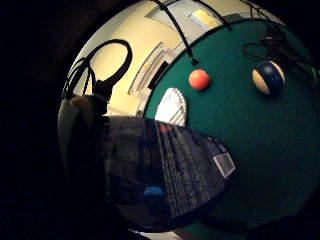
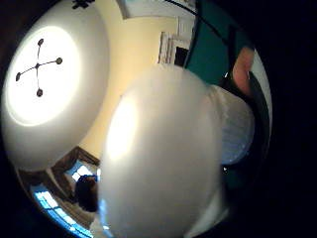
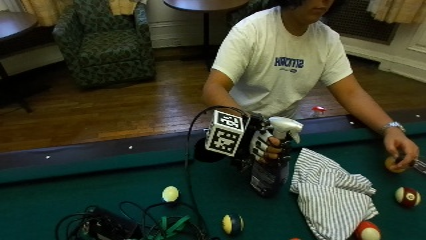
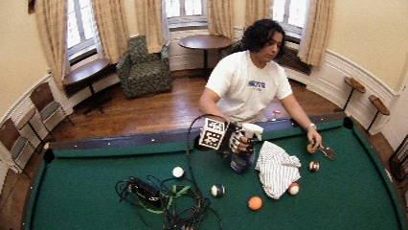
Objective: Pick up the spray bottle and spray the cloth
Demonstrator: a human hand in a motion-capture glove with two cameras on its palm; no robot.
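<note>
My gloved right hand [image 3: 261, 145] grips the neck of a spray bottle [image 3: 271, 172] with a white trigger head [image 3: 286, 126] and a dark labelled body, held upright just above the green felt. Its nozzle points toward the striped cloth [image 3: 333, 192], which lies crumpled on the felt right beside the bottle. The wide outside view shows the same: hand [image 4: 238, 140] on bottle [image 4: 243, 160], cloth [image 4: 277, 168] next to it. The bottle's dark label [image 1: 170, 170] fills the little finger side palm view, with the cloth [image 1: 172, 106] behind it. The white spray head [image 2: 163, 158] fills the thumb side palm view.
Billiard balls lie around: a pale one [image 3: 170, 193], a blue-striped one [image 3: 232, 224], red-striped ones [image 3: 407, 196] [image 3: 367, 231], an orange one [image 4: 255, 202]. A tangle of cables [image 3: 126, 225] lies at the front left. The person's bare hand [image 3: 399, 150] rests on a ball near the rail [image 3: 100, 155].
</note>
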